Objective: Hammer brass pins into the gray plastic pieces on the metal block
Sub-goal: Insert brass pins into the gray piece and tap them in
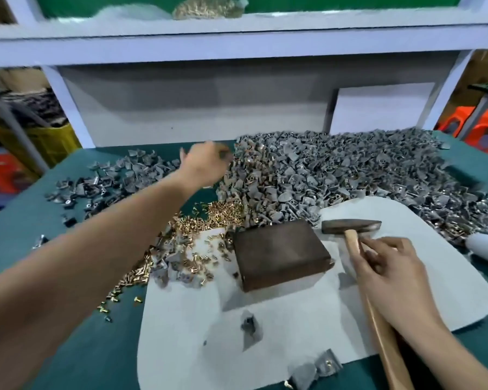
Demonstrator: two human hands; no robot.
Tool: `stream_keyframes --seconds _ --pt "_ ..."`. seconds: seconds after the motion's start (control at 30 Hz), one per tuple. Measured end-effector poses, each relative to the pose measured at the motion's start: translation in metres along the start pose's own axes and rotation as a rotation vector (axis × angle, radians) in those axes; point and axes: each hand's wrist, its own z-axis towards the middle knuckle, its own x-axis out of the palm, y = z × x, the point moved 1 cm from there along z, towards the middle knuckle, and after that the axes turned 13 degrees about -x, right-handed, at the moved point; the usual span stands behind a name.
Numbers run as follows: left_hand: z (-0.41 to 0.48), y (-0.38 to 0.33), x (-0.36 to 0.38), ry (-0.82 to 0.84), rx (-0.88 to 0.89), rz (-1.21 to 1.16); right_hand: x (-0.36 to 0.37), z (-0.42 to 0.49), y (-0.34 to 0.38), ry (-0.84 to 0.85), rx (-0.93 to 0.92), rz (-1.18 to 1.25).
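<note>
Gray pieces (321, 170) first: left hand (206, 164), too blurred to read, should seat one flat on the metal block (279, 249); right hand (389, 274) grips the hammer (351, 227).

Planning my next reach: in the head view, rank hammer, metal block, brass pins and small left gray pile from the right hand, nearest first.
1. hammer: held in the right hand.
2. metal block: just to its left.
3. brass pins: left, past the block.
4. small gray pile: far left, rear.
</note>
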Motion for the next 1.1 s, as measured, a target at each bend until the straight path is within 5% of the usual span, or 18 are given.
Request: stream_keyframes --seconds 0.1,0.23,0.4,0.53,0.73,0.8,0.9,1.0,1.1 --pt "0.033 0.087 -0.009 0.11 -0.277 0.386 0.001 0.0 0.001 0.012 0.003 0.02" --pt "0.031 0.144 -0.01 0.053 -0.287 0.495 0.003 0.004 0.0 0.018 0.0 0.028" --pt "0.019 0.138 -0.018 -0.088 -0.191 0.553 0.005 0.003 -0.001 0.016 0.007 0.076" --pt "0.012 0.12 -0.026 -0.008 -0.117 0.468 0.004 0.002 -0.002 0.01 0.005 0.094" --pt "-0.035 0.046 -0.031 0.051 0.037 -0.034 0.002 0.002 -0.001 0.022 0.003 0.092" --pt "-0.077 0.018 -0.02 0.072 0.218 -0.125 0.002 0.002 0.0 0.025 0.005 0.093" --pt "-0.134 0.001 0.012 0.005 0.52 -0.03 0.002 0.002 0.0 0.019 0.019 0.116" --pt "-0.153 0.003 0.039 -0.05 0.511 0.238 0.002 -0.001 0.001 0.024 0.034 0.139" --pt "-0.158 0.013 0.041 0.014 0.496 0.232 0.0 -0.001 0.0 0.033 0.039 0.145"
